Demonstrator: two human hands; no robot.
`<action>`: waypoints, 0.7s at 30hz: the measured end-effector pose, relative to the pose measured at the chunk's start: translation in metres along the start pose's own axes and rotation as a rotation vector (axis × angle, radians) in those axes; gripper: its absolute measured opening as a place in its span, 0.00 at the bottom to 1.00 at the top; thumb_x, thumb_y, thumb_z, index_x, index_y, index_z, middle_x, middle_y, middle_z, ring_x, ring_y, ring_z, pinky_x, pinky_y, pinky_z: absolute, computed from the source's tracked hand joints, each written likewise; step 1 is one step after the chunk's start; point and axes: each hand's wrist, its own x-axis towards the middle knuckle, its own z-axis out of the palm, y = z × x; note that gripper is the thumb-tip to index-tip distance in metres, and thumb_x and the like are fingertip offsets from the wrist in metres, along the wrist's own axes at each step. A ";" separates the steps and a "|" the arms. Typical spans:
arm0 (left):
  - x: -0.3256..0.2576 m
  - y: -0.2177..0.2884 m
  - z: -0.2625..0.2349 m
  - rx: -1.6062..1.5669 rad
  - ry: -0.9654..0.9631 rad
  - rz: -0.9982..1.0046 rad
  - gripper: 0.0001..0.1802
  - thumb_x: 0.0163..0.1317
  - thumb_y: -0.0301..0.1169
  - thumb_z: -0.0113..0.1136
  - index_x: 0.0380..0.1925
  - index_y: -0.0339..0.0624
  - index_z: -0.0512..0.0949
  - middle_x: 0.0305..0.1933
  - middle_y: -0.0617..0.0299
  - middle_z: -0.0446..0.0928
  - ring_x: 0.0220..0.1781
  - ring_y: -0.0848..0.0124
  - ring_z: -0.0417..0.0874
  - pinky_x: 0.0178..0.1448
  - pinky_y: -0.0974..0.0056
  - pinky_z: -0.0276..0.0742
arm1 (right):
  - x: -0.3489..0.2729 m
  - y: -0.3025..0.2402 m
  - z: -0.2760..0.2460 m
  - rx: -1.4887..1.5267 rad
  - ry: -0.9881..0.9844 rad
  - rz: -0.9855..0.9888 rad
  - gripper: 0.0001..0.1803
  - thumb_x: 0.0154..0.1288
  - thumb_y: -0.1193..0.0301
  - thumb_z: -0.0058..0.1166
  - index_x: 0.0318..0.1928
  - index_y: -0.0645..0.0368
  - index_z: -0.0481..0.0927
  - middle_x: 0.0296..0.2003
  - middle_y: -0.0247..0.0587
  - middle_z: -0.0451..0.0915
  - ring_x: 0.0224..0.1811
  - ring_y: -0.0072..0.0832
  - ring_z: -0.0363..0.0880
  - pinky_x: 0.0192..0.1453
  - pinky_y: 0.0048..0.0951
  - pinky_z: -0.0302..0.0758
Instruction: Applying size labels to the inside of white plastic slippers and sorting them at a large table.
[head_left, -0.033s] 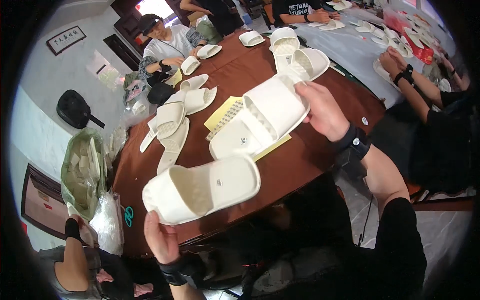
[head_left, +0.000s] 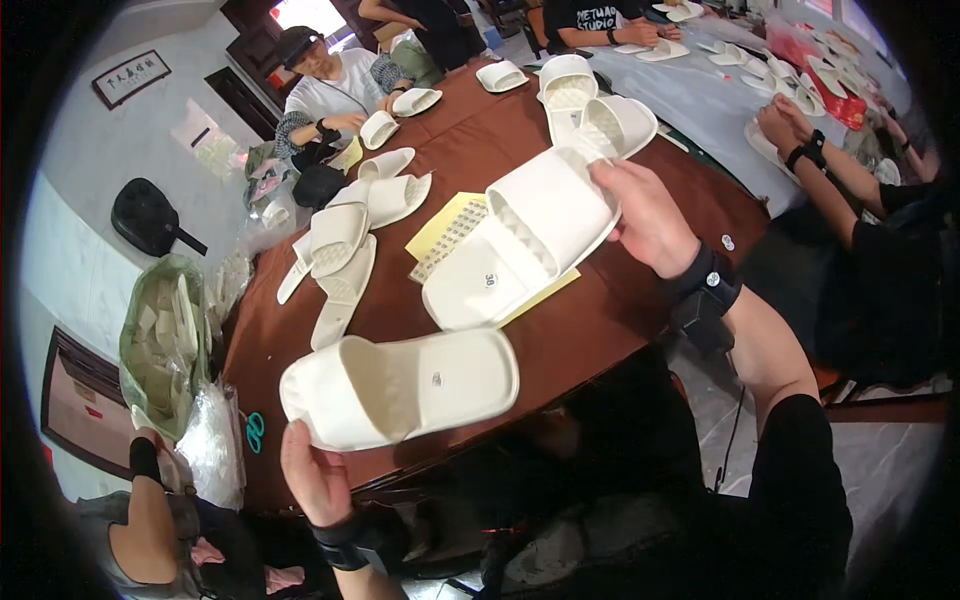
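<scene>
My left hand (head_left: 317, 474) grips a white slide slipper (head_left: 455, 382) by its toe end, fingers beneath and thumb on the edge. This slipper is held low, near the table's front edge, its insole facing up with a small printed mark. A second white slide slipper (head_left: 550, 215) is in my right hand (head_left: 650, 215), which pinches it at the toe side of its strap. A round size sticker (head_left: 490, 281) lies on its insole. Beneath that slipper, partly covered, is a yellow sheet of round stickers (head_left: 446, 236).
More white slippers (head_left: 340, 240) lie overlapping on the brown-covered table (head_left: 480, 135) to the left, others (head_left: 570, 85) beyond my right hand. Teal scissors (head_left: 255, 432) are at the left edge, beside a green sack (head_left: 165, 340) of white pieces. A co-worker (head_left: 335, 90) sits across; others work at right.
Both slippers have shifted very slightly: the left one a little down and left, the right one a little at its heel end. Both hands keep their hold.
</scene>
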 end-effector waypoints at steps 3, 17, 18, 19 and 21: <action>0.011 0.006 -0.001 0.061 0.057 0.044 0.17 0.74 0.37 0.47 0.51 0.36 0.74 0.45 0.63 0.79 0.44 0.75 0.78 0.46 0.68 0.73 | 0.005 -0.004 0.003 -0.045 0.013 0.008 0.13 0.70 0.65 0.49 0.44 0.63 0.78 0.29 0.31 0.79 0.20 0.15 0.73 0.15 0.18 0.62; 0.087 0.011 -0.013 0.303 -0.060 0.008 0.16 0.74 0.34 0.48 0.50 0.31 0.76 0.47 0.57 0.81 0.46 0.71 0.81 0.52 0.65 0.76 | 0.040 0.023 0.071 -0.298 -0.370 0.050 0.17 0.69 0.63 0.53 0.47 0.66 0.81 0.30 0.31 0.80 0.24 0.15 0.74 0.20 0.20 0.65; 0.093 0.010 -0.016 0.293 -0.095 -0.008 0.16 0.74 0.33 0.48 0.50 0.31 0.76 0.47 0.57 0.81 0.46 0.71 0.81 0.52 0.66 0.76 | 0.039 0.024 0.083 -0.290 -0.389 0.061 0.17 0.69 0.63 0.53 0.47 0.66 0.81 0.30 0.31 0.80 0.24 0.15 0.74 0.20 0.20 0.65; 0.100 0.006 -0.018 0.294 -0.103 -0.026 0.16 0.74 0.33 0.49 0.50 0.30 0.76 0.46 0.58 0.81 0.46 0.71 0.81 0.52 0.66 0.76 | 0.038 0.023 0.097 -0.344 -0.424 0.056 0.17 0.69 0.63 0.53 0.47 0.66 0.81 0.30 0.32 0.80 0.25 0.16 0.75 0.22 0.21 0.67; 0.116 -0.002 -0.020 0.291 -0.114 -0.049 0.16 0.74 0.34 0.49 0.50 0.30 0.76 0.46 0.58 0.81 0.46 0.72 0.81 0.52 0.66 0.76 | 0.043 0.032 0.114 -0.370 -0.499 0.031 0.18 0.68 0.64 0.54 0.46 0.68 0.81 0.32 0.34 0.81 0.29 0.18 0.77 0.27 0.24 0.72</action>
